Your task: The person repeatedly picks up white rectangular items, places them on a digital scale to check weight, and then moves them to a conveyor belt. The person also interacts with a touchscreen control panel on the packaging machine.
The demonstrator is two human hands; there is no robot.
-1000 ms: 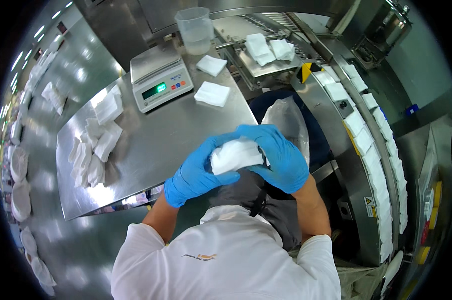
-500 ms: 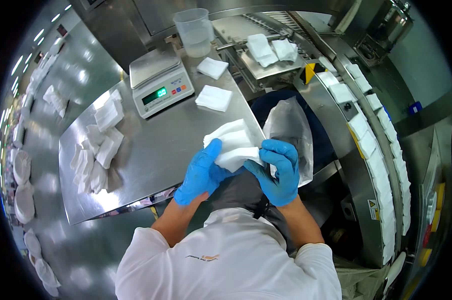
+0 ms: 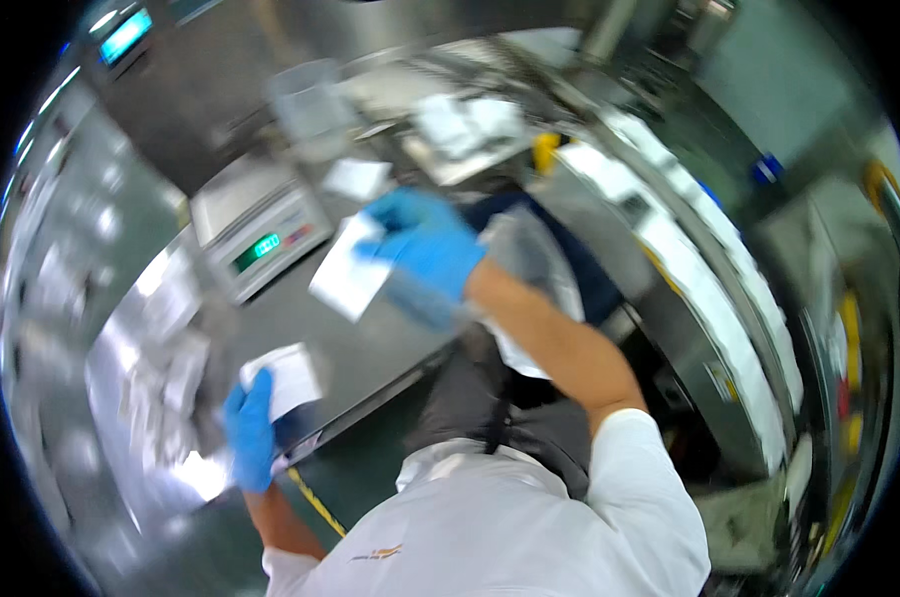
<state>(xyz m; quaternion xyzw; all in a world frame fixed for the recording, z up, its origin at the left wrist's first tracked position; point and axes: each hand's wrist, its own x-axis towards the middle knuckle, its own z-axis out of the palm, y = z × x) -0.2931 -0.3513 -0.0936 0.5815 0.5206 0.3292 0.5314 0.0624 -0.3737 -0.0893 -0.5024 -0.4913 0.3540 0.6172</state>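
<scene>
My left hand [image 3: 251, 428], in a blue glove, is closed on a folded white cloth [image 3: 289, 380] near the table's front edge. My right hand [image 3: 425, 244], also blue-gloved, reaches across the steel table [image 3: 380, 323] with its fingers closed on the edge of a second folded white cloth [image 3: 346, 279]. Motion blur hides whether that cloth still touches the table. Just beyond it lies another folded cloth [image 3: 358, 179]. Left of my right hand stands a digital scale [image 3: 286, 229] with a lit green display and a bare pan.
Loose crumpled cloths [image 3: 171, 398] are heaped at the table's left. A clear plastic pitcher [image 3: 310, 109] stands behind the scale. A clear plastic bag [image 3: 544, 259] hangs open beyond my right forearm. White folded pieces line a curved conveyor [image 3: 713, 328] at right; more lie on a metal platform [image 3: 470, 164].
My hands have parted: the left moved left with the cloth, the right moved forward and left to a cloth on the table. The whole view has shifted and blurred.
</scene>
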